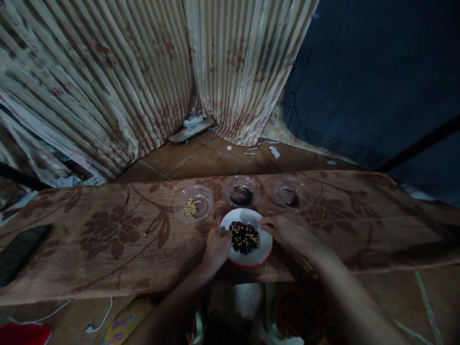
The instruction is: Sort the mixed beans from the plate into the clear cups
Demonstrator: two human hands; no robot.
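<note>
A white plate with a red rim (260,254) lies on a brown flowered cloth (108,235) and carries a heap of mixed dark and pale beans (245,236). My left hand (216,245) rests at the plate's left edge, fingers curled at the beans. My right hand (287,230) reaches over the plate's right side, its fingertips pinched together near the rim. Behind the plate stand three clear plastic bowls: the left one (194,203) with pale beans, the middle one (242,190) with dark beans, the right one (293,194) with dark reddish beans.
Striped flowered curtains (108,81) hang behind, a dark blue sheet (373,76) at the right. A sandal (192,129) and scraps lie on the tiled floor. A dark flat object (19,251) sits on the cloth's left end. A white cable (100,321) lies below.
</note>
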